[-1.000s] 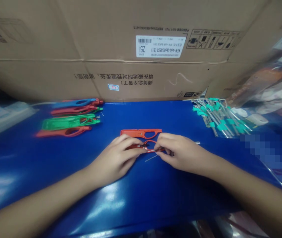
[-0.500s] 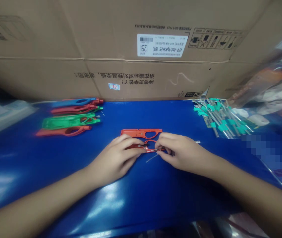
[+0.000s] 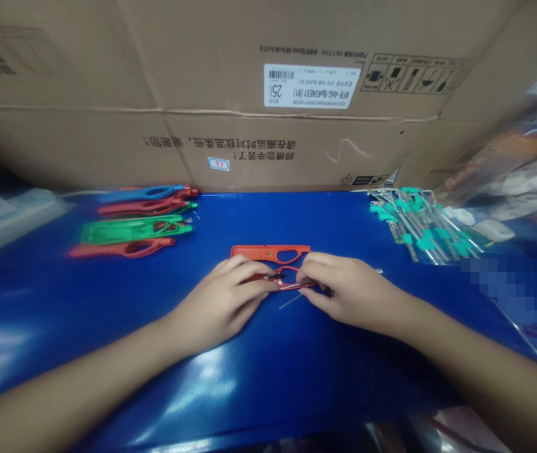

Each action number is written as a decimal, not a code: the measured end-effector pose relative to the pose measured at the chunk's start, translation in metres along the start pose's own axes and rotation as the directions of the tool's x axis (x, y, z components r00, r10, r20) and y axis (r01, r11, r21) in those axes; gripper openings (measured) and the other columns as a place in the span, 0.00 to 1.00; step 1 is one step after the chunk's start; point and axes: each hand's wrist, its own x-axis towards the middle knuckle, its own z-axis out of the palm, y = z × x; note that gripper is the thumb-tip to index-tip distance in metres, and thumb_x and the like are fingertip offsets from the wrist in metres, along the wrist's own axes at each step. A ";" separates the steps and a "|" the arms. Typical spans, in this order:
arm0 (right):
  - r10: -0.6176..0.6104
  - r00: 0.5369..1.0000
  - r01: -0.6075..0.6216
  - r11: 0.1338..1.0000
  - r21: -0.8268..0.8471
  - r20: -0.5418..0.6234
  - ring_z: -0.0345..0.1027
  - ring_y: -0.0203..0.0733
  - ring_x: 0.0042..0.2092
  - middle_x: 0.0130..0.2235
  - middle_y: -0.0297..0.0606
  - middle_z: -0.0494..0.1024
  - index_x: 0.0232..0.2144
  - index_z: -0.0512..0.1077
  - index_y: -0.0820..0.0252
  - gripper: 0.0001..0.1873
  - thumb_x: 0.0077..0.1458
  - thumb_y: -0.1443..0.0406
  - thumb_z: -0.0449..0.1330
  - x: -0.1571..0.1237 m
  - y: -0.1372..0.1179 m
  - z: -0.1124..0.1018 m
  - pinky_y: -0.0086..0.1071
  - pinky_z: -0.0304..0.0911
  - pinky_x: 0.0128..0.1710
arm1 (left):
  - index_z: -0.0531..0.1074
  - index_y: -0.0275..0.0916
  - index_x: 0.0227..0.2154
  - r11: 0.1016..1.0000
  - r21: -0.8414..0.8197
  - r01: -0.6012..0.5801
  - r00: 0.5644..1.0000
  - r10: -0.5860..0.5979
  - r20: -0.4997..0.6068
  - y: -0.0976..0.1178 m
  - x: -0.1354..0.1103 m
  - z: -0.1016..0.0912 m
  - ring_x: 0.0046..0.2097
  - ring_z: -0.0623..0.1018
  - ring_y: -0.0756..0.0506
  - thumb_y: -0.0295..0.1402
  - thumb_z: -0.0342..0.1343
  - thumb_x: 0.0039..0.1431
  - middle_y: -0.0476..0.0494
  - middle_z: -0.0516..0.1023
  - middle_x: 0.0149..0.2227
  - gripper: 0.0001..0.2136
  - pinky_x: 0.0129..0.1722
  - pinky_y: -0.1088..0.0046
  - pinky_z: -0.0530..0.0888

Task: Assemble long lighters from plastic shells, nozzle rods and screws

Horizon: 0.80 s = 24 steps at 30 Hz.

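Observation:
My left hand (image 3: 231, 292) is closed on the grip end of a red plastic lighter casing half (image 3: 288, 269), with its thumb and fingers around the part beside the trigger loop. At the casing's narrow front end, my right hand (image 3: 332, 280) is closed too, its fingertips pinching the rim. A thin light-coloured wire or strip runs along the casing between the two hands. Below the right fingertips a thin clear stick (image 3: 290, 302) slants out; its other end is hidden. Just behind my hands lies a second orange-red casing half (image 3: 268, 253), inner side up.
To the left lie several casings: blue (image 3: 141, 194), red (image 3: 131, 207), green (image 3: 117, 231) and orange-red (image 3: 122, 250). At the back right is a pile of metal rods with teal pieces (image 3: 424, 226). A large cardboard box (image 3: 193, 75) walls off the blue table's (image 3: 249, 390) far edge.
Both hands keep almost the same hold on the casing half. The right fingertips shift very slightly at its front end, and the whole view moves a little.

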 end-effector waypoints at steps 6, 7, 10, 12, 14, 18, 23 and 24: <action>-0.008 1.000 0.008 1.000 0.005 -0.005 0.67 0.36 0.35 0.39 0.34 0.75 0.36 0.71 0.57 0.03 0.60 0.70 0.59 -0.002 -0.001 -0.001 0.30 0.57 0.32 | 0.74 0.45 0.53 1.000 -0.005 0.006 1.000 -0.006 0.006 0.000 0.000 0.000 0.54 0.73 0.42 0.27 0.52 0.69 0.43 0.76 0.53 0.14 0.56 0.59 0.70; -0.009 1.000 0.009 1.000 0.002 -0.001 0.67 0.36 0.35 0.39 0.33 0.75 0.36 0.71 0.57 0.03 0.60 0.70 0.59 -0.002 -0.001 -0.001 0.30 0.57 0.33 | 0.74 0.45 0.53 1.000 -0.004 0.006 1.000 -0.006 0.008 0.000 0.000 0.000 0.54 0.73 0.42 0.27 0.52 0.69 0.43 0.76 0.54 0.14 0.57 0.59 0.70; 0.004 1.000 -0.004 1.000 -0.005 -0.008 0.67 0.36 0.35 0.39 0.33 0.75 0.36 0.71 0.58 0.03 0.59 0.70 0.60 -0.001 0.000 -0.001 0.30 0.57 0.32 | 0.74 0.45 0.53 1.000 -0.002 0.008 1.000 -0.008 0.009 0.000 0.000 0.000 0.54 0.73 0.42 0.27 0.52 0.69 0.43 0.76 0.54 0.14 0.56 0.59 0.70; 0.006 1.000 -0.006 1.000 -0.001 -0.007 0.67 0.36 0.35 0.39 0.34 0.75 0.36 0.71 0.58 0.03 0.59 0.70 0.60 -0.001 0.000 -0.001 0.30 0.57 0.33 | 0.74 0.46 0.53 1.000 0.002 0.008 1.000 -0.008 0.012 0.000 0.000 0.000 0.54 0.72 0.42 0.27 0.52 0.69 0.44 0.76 0.54 0.14 0.56 0.59 0.70; 0.007 1.000 -0.007 1.000 0.004 0.004 0.67 0.36 0.36 0.39 0.34 0.75 0.37 0.71 0.58 0.04 0.59 0.70 0.59 0.000 0.000 -0.001 0.30 0.58 0.33 | 0.74 0.46 0.54 1.000 0.008 0.010 1.000 -0.010 0.021 0.000 0.000 0.000 0.55 0.72 0.42 0.27 0.52 0.69 0.44 0.75 0.54 0.15 0.56 0.59 0.70; 0.012 0.999 -0.012 1.000 0.004 0.030 0.67 0.36 0.36 0.41 0.35 0.74 0.38 0.72 0.58 0.04 0.61 0.69 0.59 -0.001 -0.001 -0.002 0.30 0.58 0.34 | 0.74 0.46 0.53 1.000 0.018 0.018 0.999 -0.018 0.031 0.000 0.000 -0.001 0.55 0.72 0.42 0.28 0.51 0.69 0.44 0.75 0.55 0.14 0.56 0.59 0.70; 0.014 0.999 -0.015 1.000 0.012 0.040 0.67 0.35 0.36 0.42 0.35 0.72 0.39 0.73 0.58 0.05 0.62 0.69 0.58 -0.001 -0.003 -0.003 0.30 0.59 0.34 | 0.74 0.45 0.53 1.000 0.015 0.010 1.000 -0.011 0.021 0.000 0.000 -0.001 0.54 0.73 0.42 0.28 0.51 0.69 0.43 0.76 0.54 0.14 0.55 0.59 0.70; 0.010 0.999 -0.011 1.000 0.012 0.042 0.67 0.35 0.36 0.42 0.35 0.72 0.39 0.73 0.57 0.05 0.62 0.69 0.58 -0.001 -0.003 -0.003 0.30 0.60 0.34 | 0.73 0.46 0.53 1.000 0.015 0.013 1.000 -0.013 0.021 0.000 0.000 -0.001 0.54 0.73 0.41 0.28 0.51 0.69 0.43 0.76 0.54 0.14 0.55 0.58 0.70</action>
